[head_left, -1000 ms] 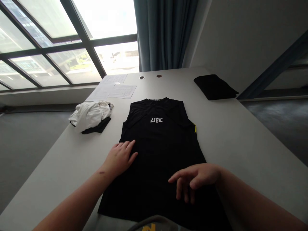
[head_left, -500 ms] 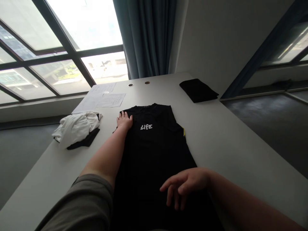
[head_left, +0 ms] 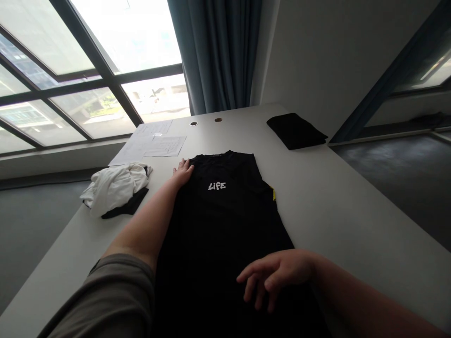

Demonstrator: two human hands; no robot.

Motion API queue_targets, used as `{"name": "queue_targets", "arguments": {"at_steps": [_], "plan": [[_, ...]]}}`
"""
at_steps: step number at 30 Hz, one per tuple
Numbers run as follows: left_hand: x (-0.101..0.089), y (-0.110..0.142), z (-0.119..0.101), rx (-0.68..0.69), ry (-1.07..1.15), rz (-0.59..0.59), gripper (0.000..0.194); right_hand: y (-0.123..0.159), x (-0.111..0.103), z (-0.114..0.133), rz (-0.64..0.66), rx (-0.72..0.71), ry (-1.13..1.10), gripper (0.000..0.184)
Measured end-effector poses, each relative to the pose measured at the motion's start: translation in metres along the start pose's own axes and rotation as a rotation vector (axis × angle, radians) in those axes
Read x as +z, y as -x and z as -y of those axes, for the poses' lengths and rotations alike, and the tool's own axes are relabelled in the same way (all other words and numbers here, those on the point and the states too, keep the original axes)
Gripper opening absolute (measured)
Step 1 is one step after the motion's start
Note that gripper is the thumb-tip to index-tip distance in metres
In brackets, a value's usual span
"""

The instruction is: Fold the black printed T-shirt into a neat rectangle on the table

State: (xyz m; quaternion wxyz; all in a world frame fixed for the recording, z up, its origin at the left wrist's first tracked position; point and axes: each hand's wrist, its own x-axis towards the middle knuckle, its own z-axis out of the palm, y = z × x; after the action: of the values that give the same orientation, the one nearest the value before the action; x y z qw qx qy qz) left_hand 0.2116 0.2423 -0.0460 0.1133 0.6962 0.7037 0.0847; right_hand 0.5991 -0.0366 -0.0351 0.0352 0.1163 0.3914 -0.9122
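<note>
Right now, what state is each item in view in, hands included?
Black shirt: spread flat, print up.
White garment: crumpled on black fabric.
Black cloth: folded.
Papers: lying flat.
Curtain: gathered aside.
Left hand: open, on the shirt.
Right hand: open, over the shirt.

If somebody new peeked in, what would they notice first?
The big black shirt spread down the middle of the table, with white squiggly print on its chest. Next, the bright window at upper left, and the crumpled white cloth near the table's left edge.
</note>
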Motion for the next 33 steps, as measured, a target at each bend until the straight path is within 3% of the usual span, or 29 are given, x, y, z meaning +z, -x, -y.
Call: {"name": "queue_targets", "arguments": {"at_steps": [3,6,9,11,13,15,18,21,23,26,29,33], "plan": [[-0.011,0.016,0.043,0.088,0.103,-0.138,0.06,0.0,0.001,-0.001,0.007,0.007,0.009,0.072],[-0.015,0.048,0.082,0.073,0.101,-0.212,0.05,-0.003,0.008,0.007,0.013,0.011,0.069,0.072],[-0.013,0.078,0.097,0.058,0.131,-0.304,0.04,-0.021,0.015,0.033,-0.002,0.015,0.212,0.068],[-0.011,0.089,0.095,0.057,0.141,-0.32,0.035,-0.046,0.012,0.06,-0.093,-0.012,0.355,0.059],[-0.01,0.092,0.089,0.057,0.121,-0.312,0.029,-0.081,-0.004,0.094,-0.336,-0.081,0.564,0.043],[-0.011,0.092,0.085,0.054,0.105,-0.3,0.027,-0.121,-0.029,0.129,-0.72,-0.138,0.811,0.027],[-0.014,0.094,0.087,0.072,0.164,-0.261,0.027,-0.172,-0.075,0.174,-1.278,-0.154,1.027,0.025],[-0.018,0.106,0.096,0.196,0.271,-0.178,0.03,-0.203,-0.108,0.2,-1.531,-0.071,1.157,0.029],[-0.02,0.117,0.101,0.284,0.301,-0.138,0.027,-0.214,-0.121,0.203,-1.601,-0.027,1.225,0.025],[-0.022,0.128,0.105,0.307,0.296,-0.113,0.021,-0.222,-0.13,0.196,-1.67,-0.07,1.335,0.016],[-0.023,0.13,0.102,0.286,0.277,-0.112,0.014,-0.224,-0.134,0.189,-1.652,-0.17,1.402,0.016],[-0.024,0.128,0.097,0.264,0.225,-0.14,0.01,-0.22,-0.136,0.188,-1.602,-0.304,1.294,0.018]]}}
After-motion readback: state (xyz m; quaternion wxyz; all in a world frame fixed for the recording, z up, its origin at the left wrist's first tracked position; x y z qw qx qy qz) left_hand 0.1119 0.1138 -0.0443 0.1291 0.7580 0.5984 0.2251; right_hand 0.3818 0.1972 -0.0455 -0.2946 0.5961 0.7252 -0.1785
